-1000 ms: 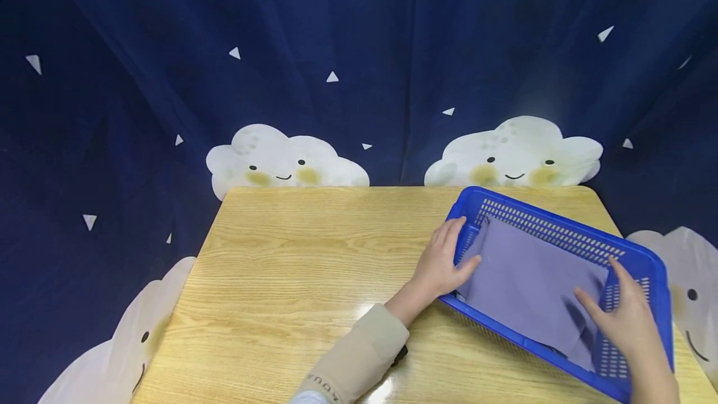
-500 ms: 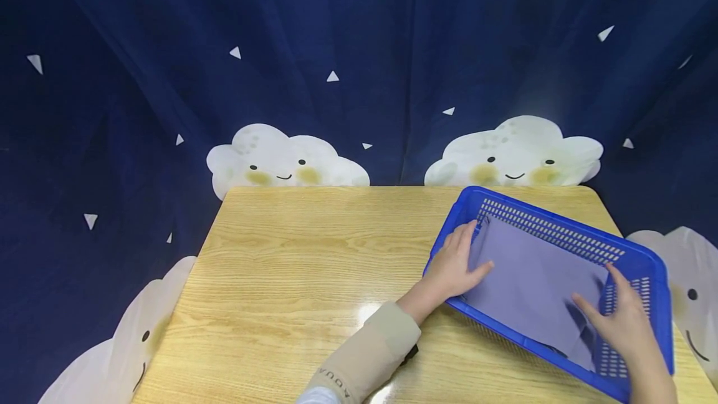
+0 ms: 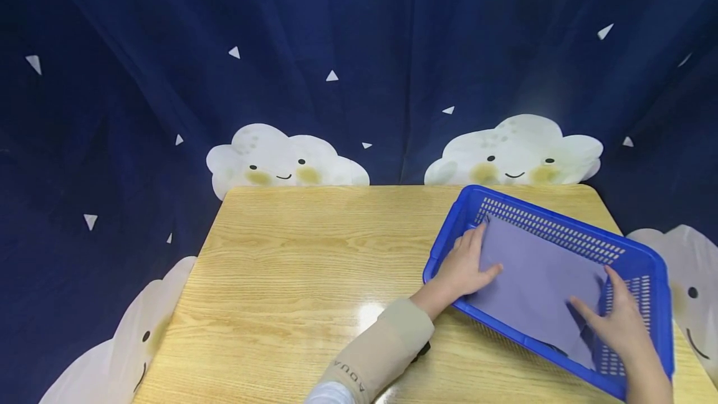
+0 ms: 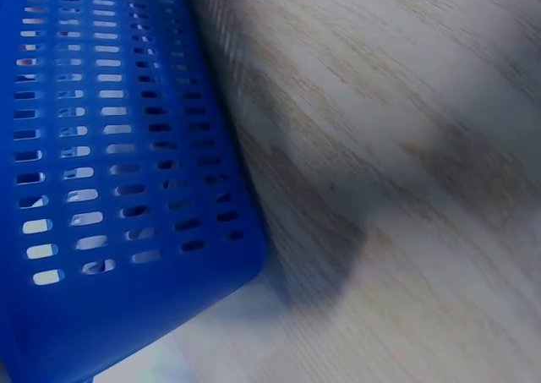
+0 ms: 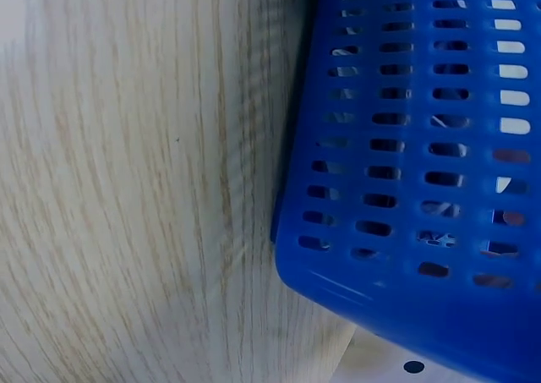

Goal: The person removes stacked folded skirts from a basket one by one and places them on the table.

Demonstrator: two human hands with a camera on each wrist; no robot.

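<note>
A blue plastic basket (image 3: pixel 639 254) with slotted sides sits at a slant on the right of the table. Inside it lies a flat, folded purple-grey piece of cloth (image 3: pixel 538 282). My left hand (image 3: pixel 467 264) reaches over the basket's left end, its fingers at the cloth's left edge and its thumb spread above the cloth. At the opposite edge is my right hand (image 3: pixel 619 323), with thumb and fingers apart. Neither hand has visibly gripped the cloth. Both wrist views show only the basket's outer slotted wall (image 4: pixel 110 146) and the table surface; the hands are hidden there.
The wooden table (image 3: pixel 291 279) extends left of the basket. Behind it hangs a dark blue curtain (image 3: pixel 314 11) with white triangles and smiling clouds. A beige sleeve (image 3: pixel 384 348) covers the left forearm, which crosses the basket's near left corner.
My left hand has moved right, from the basket's left rim inward to the cloth's left edge. The right hand has shifted only slightly. Basket and cloth look the same.
</note>
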